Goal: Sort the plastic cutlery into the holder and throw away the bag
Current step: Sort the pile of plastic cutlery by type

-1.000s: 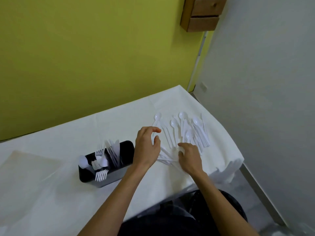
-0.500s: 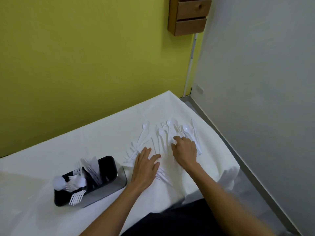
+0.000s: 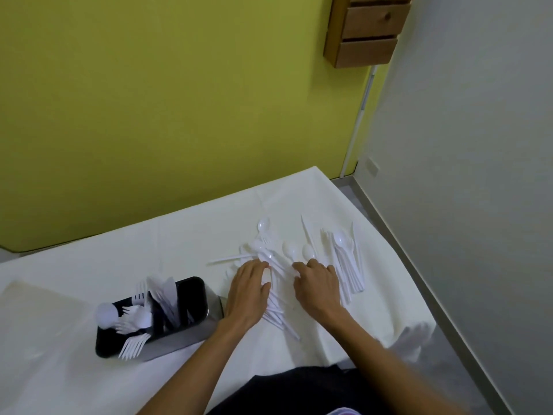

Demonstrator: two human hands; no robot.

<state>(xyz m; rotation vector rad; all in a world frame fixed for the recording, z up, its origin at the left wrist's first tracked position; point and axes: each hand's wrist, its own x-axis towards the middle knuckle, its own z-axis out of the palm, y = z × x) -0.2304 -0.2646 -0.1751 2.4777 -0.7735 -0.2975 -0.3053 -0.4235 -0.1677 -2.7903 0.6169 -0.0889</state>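
Where the hands lie: left hand (image 3: 248,292) and right hand (image 3: 318,287) are both palm down on the loose cutlery (image 3: 278,307), to the right of the holder (image 3: 182,330) on the white-covered table (image 3: 149,244).
State of left hand: flat, fingers straight and close together, pressing white handles to the cloth; its wrist is just beside the holder's right end.
State of right hand: farther from the holder, near the left hand but apart from it; fingers are bent with tips down among the spoon bowls, and whether they pinch a piece cannot be told.
Spread of loose cutlery: white spoons, forks and knives fan out under, between and beyond the two hands; handles jut from beneath the left palm toward the person.
Side row (image 3: 348,265): spoons and knives lie roughly parallel just beside the right hand, on its side away from the holder.
Inside the holder: forks (image 3: 133,348) hang over its near left corner, a round spoon bowl (image 3: 105,314) sits at its left end, and knives (image 3: 164,295) lean upright mid-way along.
Left of the holder: bag (image 3: 36,313), clear and faint, lies flat on the cloth, well apart from both hands.
Backdrop: yellow-green wall (image 3: 149,100) behind the holder; wooden drawer unit (image 3: 368,31) high above and to the holder's right.
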